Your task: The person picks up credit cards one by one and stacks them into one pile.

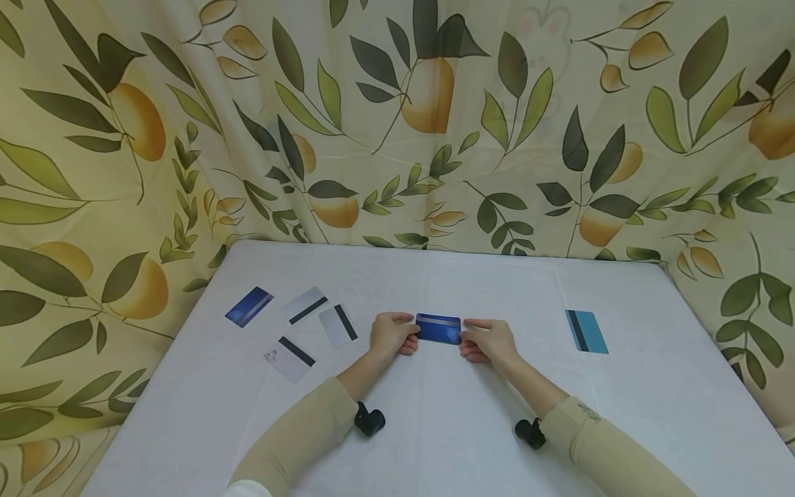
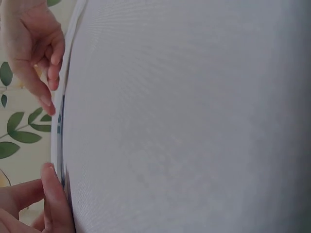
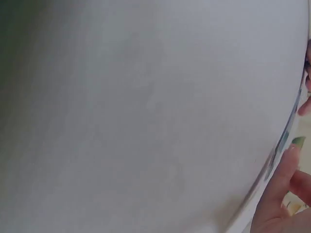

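Note:
A dark blue card (image 1: 439, 329) with a pale stripe lies level between my two hands, its long side running left to right. My left hand (image 1: 393, 334) pinches its left end, the thumb overlapping the edge. At the right end, my right hand (image 1: 491, 341) holds it between thumb and curled fingers. In the left wrist view the card (image 2: 60, 131) shows only as a thin edge, with left fingers (image 2: 56, 199) beside it. The right wrist view also has the card (image 3: 282, 143) nearly edge-on. Whether it touches the table cannot be seen.
Left on the white-covered table (image 1: 428, 428) lie another blue card (image 1: 249, 307) and three pale cards with black stripes, among them one nearest me (image 1: 289, 359). A light blue card (image 1: 587, 331) with a dark stripe lies at right. A patterned curtain (image 1: 397, 159) hangs behind.

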`<state>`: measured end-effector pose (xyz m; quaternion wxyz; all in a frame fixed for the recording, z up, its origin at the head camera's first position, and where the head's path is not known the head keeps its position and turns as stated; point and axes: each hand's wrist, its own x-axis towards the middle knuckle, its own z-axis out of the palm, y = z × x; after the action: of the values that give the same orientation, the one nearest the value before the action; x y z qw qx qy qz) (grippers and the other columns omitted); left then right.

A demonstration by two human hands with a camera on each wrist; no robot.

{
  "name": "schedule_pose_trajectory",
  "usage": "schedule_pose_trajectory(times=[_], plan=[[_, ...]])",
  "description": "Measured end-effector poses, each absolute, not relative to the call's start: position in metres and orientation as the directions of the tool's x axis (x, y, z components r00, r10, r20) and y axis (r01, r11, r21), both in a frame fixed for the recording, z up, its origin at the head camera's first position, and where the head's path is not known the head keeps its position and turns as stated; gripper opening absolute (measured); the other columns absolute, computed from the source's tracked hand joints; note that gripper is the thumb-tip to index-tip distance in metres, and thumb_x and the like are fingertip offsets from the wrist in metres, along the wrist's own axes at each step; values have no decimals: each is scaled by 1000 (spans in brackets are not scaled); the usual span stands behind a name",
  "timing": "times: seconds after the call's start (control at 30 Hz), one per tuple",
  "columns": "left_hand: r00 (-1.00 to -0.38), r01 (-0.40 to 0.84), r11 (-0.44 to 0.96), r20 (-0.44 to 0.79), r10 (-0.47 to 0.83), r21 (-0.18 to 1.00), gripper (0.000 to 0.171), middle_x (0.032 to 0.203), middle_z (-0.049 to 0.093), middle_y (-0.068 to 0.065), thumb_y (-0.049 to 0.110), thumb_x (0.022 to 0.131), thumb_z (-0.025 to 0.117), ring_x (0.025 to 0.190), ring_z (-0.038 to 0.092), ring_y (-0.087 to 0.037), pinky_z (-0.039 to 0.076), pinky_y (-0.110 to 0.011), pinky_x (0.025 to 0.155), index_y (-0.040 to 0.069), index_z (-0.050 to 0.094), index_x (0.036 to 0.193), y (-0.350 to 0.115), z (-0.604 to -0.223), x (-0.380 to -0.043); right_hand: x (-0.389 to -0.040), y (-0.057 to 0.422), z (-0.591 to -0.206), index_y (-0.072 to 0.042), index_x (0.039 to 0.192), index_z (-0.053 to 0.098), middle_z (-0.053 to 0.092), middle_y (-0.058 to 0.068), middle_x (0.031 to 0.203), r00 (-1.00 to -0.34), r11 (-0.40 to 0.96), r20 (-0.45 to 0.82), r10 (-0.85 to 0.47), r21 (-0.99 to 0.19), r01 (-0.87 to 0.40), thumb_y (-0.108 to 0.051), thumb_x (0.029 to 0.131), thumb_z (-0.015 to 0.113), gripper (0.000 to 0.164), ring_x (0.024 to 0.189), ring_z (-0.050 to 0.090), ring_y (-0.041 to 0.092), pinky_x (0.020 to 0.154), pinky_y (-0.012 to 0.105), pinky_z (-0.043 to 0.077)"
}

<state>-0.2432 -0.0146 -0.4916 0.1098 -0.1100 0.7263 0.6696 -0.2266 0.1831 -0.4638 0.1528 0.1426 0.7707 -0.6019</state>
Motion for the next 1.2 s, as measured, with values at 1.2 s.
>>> schedule_pose_trajectory(times=[1.2], plan=[[-867, -493, -148, -470, 166, 857, 31, 75, 68, -10, 21, 83, 64, 60, 67, -21, 56, -28, 55, 4, 61, 109, 89, -461, -252, -204, 353, -420, -24, 85, 68, 67, 3, 91, -875, -145, -455, -167, -866, 478, -20, 95, 50, 21, 86, 67, 19, 83, 33, 51]])
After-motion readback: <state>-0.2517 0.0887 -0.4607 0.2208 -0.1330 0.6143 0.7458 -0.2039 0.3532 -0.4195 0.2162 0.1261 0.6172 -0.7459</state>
